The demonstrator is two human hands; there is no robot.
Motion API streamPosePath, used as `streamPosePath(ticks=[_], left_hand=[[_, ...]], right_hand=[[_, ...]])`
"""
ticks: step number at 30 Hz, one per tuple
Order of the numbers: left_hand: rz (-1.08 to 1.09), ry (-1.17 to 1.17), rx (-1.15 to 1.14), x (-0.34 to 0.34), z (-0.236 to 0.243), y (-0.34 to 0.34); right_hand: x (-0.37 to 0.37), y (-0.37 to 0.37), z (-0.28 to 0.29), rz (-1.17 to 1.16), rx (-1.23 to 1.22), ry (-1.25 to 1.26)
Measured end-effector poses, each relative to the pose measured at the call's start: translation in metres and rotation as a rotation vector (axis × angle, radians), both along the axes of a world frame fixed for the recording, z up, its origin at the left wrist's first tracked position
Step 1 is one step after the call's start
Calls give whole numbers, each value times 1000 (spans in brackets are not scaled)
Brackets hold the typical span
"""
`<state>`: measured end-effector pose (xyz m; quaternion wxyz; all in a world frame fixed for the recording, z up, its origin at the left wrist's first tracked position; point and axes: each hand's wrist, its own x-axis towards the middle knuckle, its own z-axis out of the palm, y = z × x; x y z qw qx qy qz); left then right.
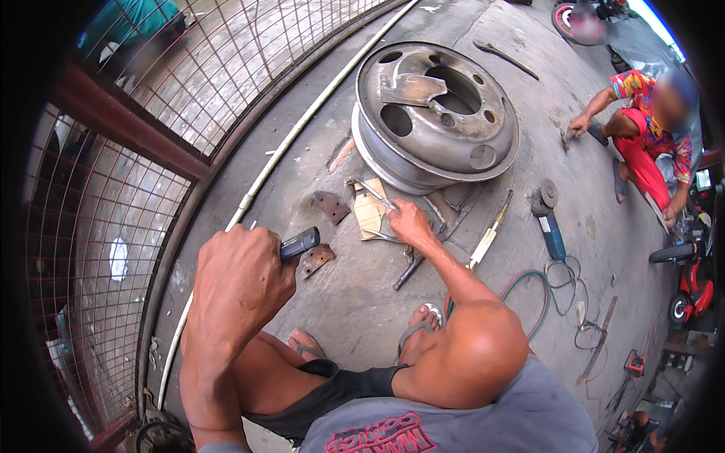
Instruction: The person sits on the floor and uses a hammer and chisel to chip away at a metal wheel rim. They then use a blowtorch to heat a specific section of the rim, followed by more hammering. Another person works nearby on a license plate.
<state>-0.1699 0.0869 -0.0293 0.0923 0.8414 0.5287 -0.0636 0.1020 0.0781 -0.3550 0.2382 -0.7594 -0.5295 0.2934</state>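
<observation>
My left hand [240, 283], at center-left, is closed round a dark handle [300, 242] whose blunt end sticks out past my thumb. My right hand [409, 225] grips a slim metal tool [377, 193], reaching over a cardboard piece [368, 208] on the concrete floor. Just beyond lies a large steel wheel rim [438, 155] with a bent metal plate [404, 89] on top. Two rusty plates with holes [332, 205] lie left of the cardboard and beneath my left hand's handle. More metal tools, partly hidden by my right hand, lie around it.
An angle grinder [551, 230], torch [488, 235], hoses [541, 298] and wrench [504, 60] lie rightward. A pale pipe [297, 132] runs beside the mesh fence [202, 172]. Another person [642, 136] squats at right near motorbikes [691, 294]; someone in teal [128, 30] is behind the fence.
</observation>
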Motion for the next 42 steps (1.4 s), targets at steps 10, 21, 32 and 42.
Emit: streamPosePath(ticks=[10,21,32,42], left_hand=[[66,-30,14,-3,0,6],[30,-51,27,-2,-14,14],[61,3,-35,-4,-5,9],[40,-48,21,-1,-3,1]], right_hand=[[25,-21,35,75,-105,161],[-5,-57,57,122,-184,-55],[-14,-92,38,182,-231,111],[-41,-93,25,201,-274,151]])
